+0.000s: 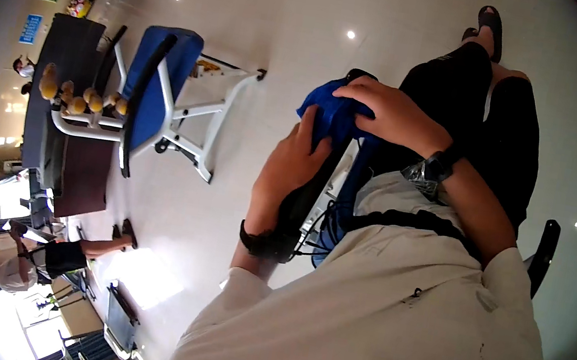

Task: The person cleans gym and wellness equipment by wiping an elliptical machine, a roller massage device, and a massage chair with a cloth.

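Note:
A crumpled blue cloth (329, 109) lies over the front end of a black padded armrest (316, 184), at the left side of the seat I am on. My right hand (386, 108) reaches across my lap and grips the cloth from above, its fingers spread over it. At the near-left edge of the cloth, my left hand (294, 161) holds it between thumb and finger. The black tip of the armrest (361, 75) shows just past the cloth. What lies under the cloth and the palms is hidden. Several thin black cords (323, 229) hang beside my waist.
To the left stands a white-framed chair with a blue padded seat (158, 84), black armrests and yellowish knobs (78, 102). Behind it is a dark counter (62, 96). A person (39, 264) stands farther off, holding something flat. A black armrest (542, 257) rises at my right.

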A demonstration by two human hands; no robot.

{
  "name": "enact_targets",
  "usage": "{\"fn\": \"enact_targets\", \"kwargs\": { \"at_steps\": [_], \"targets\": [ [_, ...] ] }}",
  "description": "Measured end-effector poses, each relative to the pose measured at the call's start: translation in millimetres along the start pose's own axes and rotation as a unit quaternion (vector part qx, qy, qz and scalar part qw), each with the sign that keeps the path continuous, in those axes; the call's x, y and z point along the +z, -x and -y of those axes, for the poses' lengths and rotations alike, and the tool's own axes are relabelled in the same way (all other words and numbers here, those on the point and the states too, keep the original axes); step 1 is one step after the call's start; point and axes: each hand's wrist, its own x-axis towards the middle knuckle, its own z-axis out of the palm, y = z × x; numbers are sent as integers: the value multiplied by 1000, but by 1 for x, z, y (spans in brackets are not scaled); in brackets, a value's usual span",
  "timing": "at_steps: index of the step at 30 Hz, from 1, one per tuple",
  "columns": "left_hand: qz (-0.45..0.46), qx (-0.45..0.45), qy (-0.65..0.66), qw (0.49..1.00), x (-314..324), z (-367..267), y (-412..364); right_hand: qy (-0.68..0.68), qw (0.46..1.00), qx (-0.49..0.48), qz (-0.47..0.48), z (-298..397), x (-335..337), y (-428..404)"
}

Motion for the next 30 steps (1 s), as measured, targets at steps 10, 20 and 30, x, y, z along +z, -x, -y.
{"fn": "enact_targets", "kwargs": {
  "at_steps": [10,20,30],
  "targets": [
    [12,-34,-12,999,3,-15,1,-16,1000,23,-11,-8,5,-5],
    [-54,-43,-40,997,31,-30,-45,-257,959,116,28,-49,-5,-25],
    [-44,-171,-79,981,44,-48,-82,-346,918,194,8,-72,3,-25]
  ]
}}
